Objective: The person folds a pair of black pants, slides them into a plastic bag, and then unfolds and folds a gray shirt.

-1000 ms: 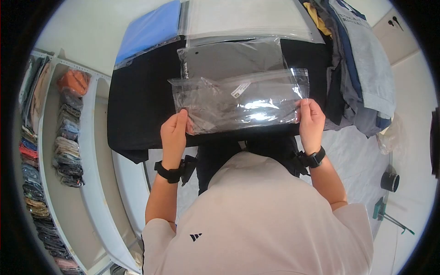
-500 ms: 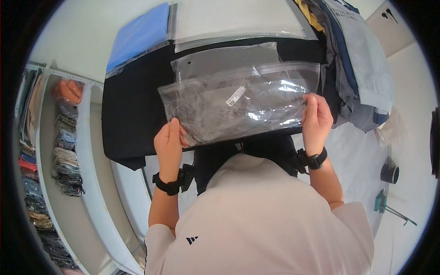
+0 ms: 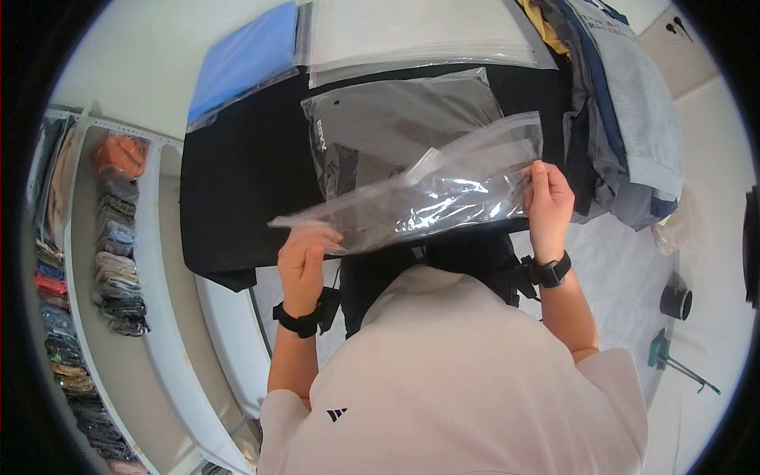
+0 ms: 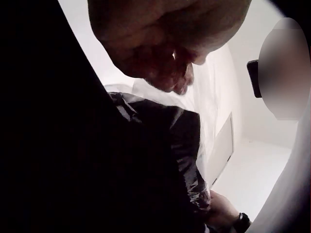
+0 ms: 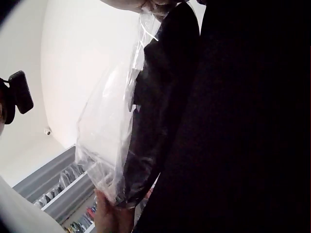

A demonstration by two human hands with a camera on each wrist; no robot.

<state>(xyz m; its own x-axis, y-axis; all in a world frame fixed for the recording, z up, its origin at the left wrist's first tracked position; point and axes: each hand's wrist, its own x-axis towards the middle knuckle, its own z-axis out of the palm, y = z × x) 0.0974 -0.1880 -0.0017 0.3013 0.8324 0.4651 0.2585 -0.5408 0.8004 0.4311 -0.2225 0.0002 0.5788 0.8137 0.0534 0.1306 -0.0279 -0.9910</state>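
Note:
A clear plastic bag with a white label is stretched between both hands at the table's front edge. My right hand pinches its right side between thumb and fingers. At the lower left corner, my left hand holds the bag with the fingers reaching over the film. The bag's left part is folded down and its upper edge slants up to the right. Behind it on the table lies a dark grey packet in clear plastic with white lettering, partly covered by the bag.
A black cloth covers the table. At the back are a blue packet and a stack of clear sleeves. Folded garments hang over the right edge. Shelves with bagged clothes stand at the left.
The bag was first lifted and spread flatter, then its left side dropped and folded down, uncovering more of the grey packet. My left hand's fingers have shifted over the corner.

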